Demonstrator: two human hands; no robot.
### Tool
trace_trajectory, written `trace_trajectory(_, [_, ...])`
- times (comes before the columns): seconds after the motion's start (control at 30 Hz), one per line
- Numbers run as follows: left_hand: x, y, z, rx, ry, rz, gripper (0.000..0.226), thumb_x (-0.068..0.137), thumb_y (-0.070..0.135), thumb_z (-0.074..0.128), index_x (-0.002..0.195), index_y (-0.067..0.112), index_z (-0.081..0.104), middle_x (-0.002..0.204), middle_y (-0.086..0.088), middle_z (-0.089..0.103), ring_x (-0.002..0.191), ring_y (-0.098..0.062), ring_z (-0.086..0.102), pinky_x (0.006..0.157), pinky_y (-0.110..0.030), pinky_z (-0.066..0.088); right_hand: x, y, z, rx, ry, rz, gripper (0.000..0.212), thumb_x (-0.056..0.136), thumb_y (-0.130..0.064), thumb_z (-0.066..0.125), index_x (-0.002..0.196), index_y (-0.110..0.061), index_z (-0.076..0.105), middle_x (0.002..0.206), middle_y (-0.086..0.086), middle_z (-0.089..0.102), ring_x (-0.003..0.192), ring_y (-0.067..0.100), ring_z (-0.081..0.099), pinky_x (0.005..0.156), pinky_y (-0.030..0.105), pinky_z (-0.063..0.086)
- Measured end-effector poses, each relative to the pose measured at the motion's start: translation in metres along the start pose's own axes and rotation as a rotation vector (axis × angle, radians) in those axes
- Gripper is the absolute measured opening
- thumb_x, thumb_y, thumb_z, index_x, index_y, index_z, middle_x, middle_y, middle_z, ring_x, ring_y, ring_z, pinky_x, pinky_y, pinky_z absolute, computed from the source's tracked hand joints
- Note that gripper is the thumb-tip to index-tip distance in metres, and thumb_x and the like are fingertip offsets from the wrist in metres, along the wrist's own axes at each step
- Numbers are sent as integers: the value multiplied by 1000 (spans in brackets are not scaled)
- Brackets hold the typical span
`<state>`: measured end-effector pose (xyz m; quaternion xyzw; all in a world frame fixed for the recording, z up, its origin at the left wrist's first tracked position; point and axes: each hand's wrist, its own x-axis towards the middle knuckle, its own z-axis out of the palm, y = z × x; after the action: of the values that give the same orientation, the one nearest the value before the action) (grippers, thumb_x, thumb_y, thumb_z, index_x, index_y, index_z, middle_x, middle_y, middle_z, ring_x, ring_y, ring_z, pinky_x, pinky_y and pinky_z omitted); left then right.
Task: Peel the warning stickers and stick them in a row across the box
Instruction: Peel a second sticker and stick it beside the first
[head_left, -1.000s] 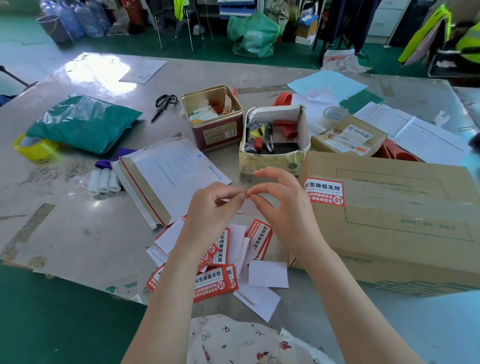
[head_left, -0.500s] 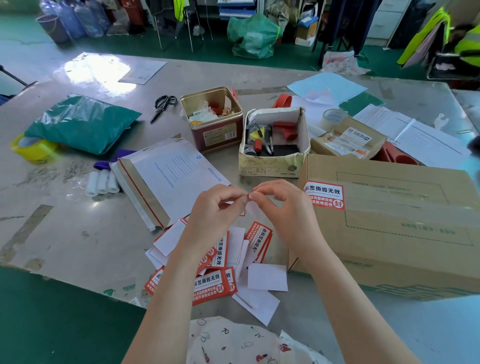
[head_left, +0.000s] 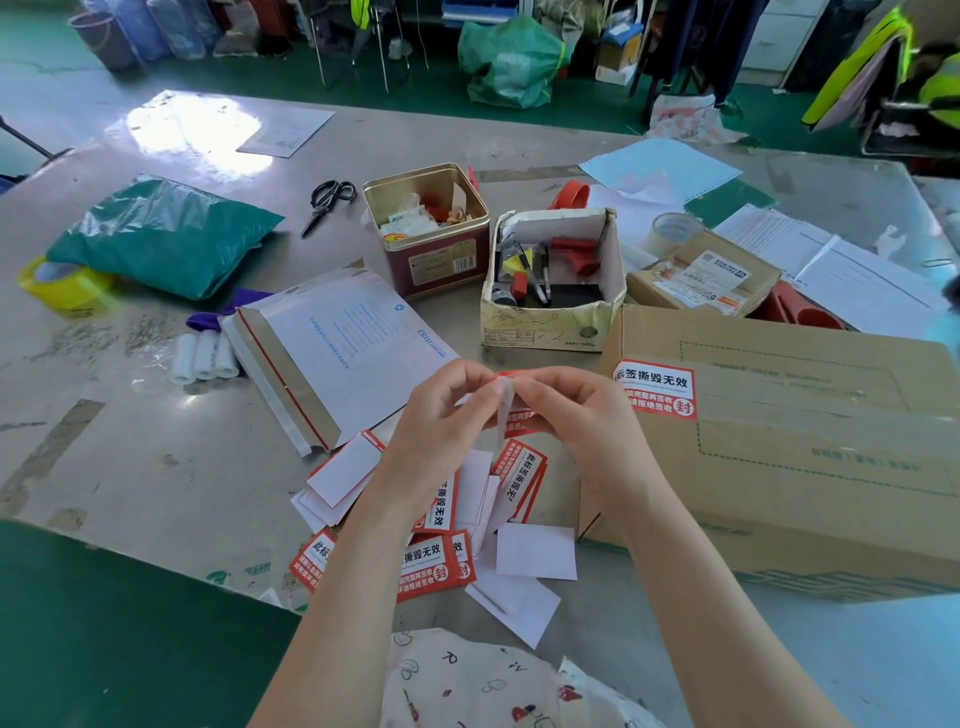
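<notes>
You are holding one warning sticker (head_left: 511, 410) in the air above the table, just left of the cardboard box (head_left: 810, 457). Your left hand (head_left: 441, 415) and right hand (head_left: 576, 415) are both pinching its top edge, fingertips meeting; a pale flap is showing between them.

Step in hand, as judged: you are separating sticker from backing. Next move is calling for a full peel, then laying it just beside the sticker on the box (head_left: 655, 388), level with it, to carry the row rightward.

Counts:
- Stuck on box: one.
- In hands: one.
- Loose pile of stickers and white backings (head_left: 447, 530) on the table under your wrists: overlapping, exact number not countable.
- Boxes being labelled: one.
</notes>
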<state>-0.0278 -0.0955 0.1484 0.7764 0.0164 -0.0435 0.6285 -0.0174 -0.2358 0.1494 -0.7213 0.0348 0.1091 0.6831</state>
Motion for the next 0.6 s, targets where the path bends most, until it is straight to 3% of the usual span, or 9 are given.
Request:
trace_trajectory(0.17, [2, -1, -2, 2, 53, -56, 13, 92, 23, 51, 90, 12, 59, 84, 7, 65, 75, 4, 67, 58, -8, 49, 1, 1, -2, 22, 49, -5, 17, 90, -18, 57, 89, -10, 72, 82, 8, 74, 76, 23, 70, 80, 38, 57])
trace_trajectory(0.43, [10, -6, -2, 5, 118, -225, 7, 93, 22, 51, 94, 17, 55, 78, 11, 66, 61, -5, 70, 52, -15, 53, 4, 2, -2, 61, 99, 3, 17, 89, -20, 58, 80, -18, 71, 84, -3, 75, 79, 12, 67, 78, 28, 53])
trace_trajectory(0.53, [10, -9, -3, 10, 145, -237, 5, 92, 19, 53, 89, 20, 56, 75, 11, 66, 58, -2, 69, 50, -13, 52, 5, 4, -3, 68, 123, -4, 16, 88, -21, 59, 77, -20, 71, 85, -3, 75, 80, 14, 65, 81, 33, 53])
trace_trajectory(0.6, [10, -12, -5, 6, 162, -254, 4, 91, 18, 54, 88, 18, 57, 78, 6, 68, 58, -2, 68, 53, -14, 54, 5, 3, -4, 91, 119, -10, 15, 89, -20, 59, 80, -18, 71, 83, 0, 74, 73, 13, 66, 76, 33, 53])
